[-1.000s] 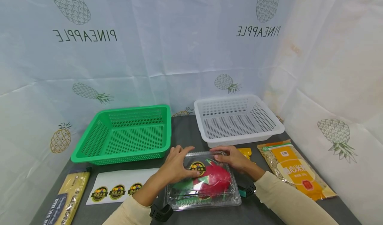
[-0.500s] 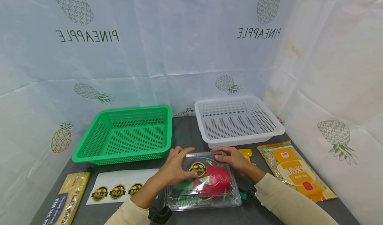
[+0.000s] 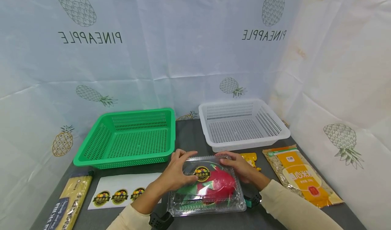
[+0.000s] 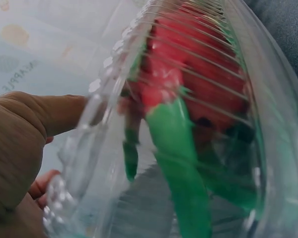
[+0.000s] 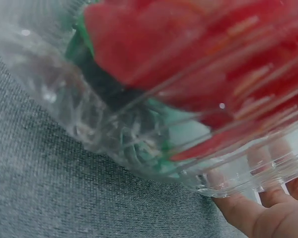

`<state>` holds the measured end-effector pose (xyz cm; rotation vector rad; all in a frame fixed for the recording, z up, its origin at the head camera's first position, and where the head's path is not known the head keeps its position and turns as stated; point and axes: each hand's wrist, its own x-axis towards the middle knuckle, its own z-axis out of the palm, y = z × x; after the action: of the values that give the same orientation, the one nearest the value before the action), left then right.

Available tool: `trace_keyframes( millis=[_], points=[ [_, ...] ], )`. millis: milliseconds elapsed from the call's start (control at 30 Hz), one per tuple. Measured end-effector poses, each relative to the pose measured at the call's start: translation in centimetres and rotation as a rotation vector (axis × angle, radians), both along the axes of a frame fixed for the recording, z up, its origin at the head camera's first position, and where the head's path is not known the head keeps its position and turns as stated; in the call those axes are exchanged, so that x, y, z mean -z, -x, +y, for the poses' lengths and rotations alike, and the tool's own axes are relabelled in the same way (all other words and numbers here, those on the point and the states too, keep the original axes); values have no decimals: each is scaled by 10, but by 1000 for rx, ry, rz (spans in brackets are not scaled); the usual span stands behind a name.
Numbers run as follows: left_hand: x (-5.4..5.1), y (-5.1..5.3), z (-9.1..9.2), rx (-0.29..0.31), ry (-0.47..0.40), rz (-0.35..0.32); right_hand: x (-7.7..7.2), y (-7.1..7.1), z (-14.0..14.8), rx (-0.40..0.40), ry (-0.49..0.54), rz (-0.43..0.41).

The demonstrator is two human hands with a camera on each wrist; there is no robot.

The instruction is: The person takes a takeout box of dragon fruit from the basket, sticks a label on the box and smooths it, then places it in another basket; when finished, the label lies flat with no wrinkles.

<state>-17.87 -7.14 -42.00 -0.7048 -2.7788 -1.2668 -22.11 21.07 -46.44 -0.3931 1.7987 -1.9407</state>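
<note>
A clear plastic clamshell box (image 3: 210,206) lies closed on the dark table, the red and green dragon fruit (image 3: 221,182) inside it. On its lid sits a round black and gold sticker (image 3: 202,173). My left hand (image 3: 176,172) is at the box's left side, thumb straight over the lid just left of the sticker, index finger stretched along the back edge. My right hand (image 3: 239,165) holds the back right corner, thumb on the lid and fingers behind it. In the right wrist view, fingertips (image 5: 238,210) touch the box's ribbed wall.
A white sticker sheet (image 3: 122,179) lies on the left, beside a noodle packet (image 3: 68,202). Behind stand a green basket (image 3: 122,163) and a white basket (image 3: 244,144). On the right are a small yellow packet (image 3: 250,158) and a larger orange bag (image 3: 300,174).
My left thumb has slid off the sticker to the left, and the left hand has shifted slightly left. The right hand and the box stay nearly in place.
</note>
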Motion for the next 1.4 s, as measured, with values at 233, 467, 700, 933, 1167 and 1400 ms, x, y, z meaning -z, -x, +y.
trace_keyframes(
  millis=[233,467,700,933,1167,1400],
  points=[
    [4,-1,-2,1,-76,51,0,-1,-1,5,11,19],
    [5,-2,-4,0,-111,84,0,0,0,6,13,32],
    [1,-5,-11,-12,-130,92,-2,-1,1,-9,10,41],
    [-2,-6,-18,-31,-118,93,-3,-1,1,-7,11,49],
    [-7,-6,-27,-43,-114,89,-3,-1,2,-5,8,63],
    [-10,-6,-37,-54,-123,98,-4,-2,2,10,-8,52]
  ],
)
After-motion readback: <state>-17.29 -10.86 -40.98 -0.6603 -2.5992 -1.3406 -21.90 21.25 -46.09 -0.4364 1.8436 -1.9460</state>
